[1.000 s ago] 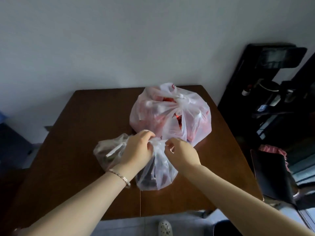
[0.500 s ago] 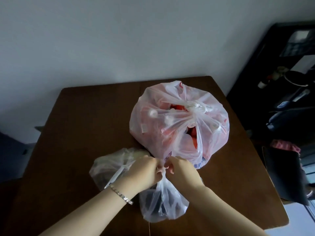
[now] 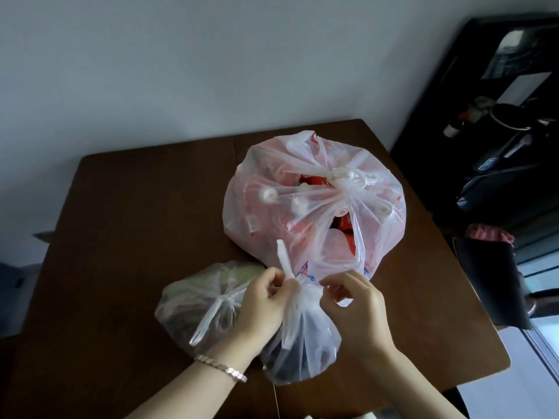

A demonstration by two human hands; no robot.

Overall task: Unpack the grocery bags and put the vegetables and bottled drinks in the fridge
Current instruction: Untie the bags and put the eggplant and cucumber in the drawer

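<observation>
Small clear bag (image 3: 305, 340) of dark produce sits near the front edge of the brown surface (image 3: 136, 222), its neck drawn into a knot (image 3: 305, 293) that both hands are working on, evidently to open it so the contents can go to the fridge. The left hand (image 3: 261, 306), a bracelet (image 3: 220, 367) at its wrist, comes in from the near left with fingers curled, its grip pinching one handle strip, which stands upright above the knot. The right hand (image 3: 360, 309) comes in from the near right, knuckles up, its grip narrowed to a fingertip pinch on the plastic at the knot's right side. Just to the left, touching the left hand, lies a tied bag of green vegetables (image 3: 196, 297). Behind, a large knotted bag (image 3: 314, 201) holds red-labelled bottles with white caps. No fridge is in view.
</observation>
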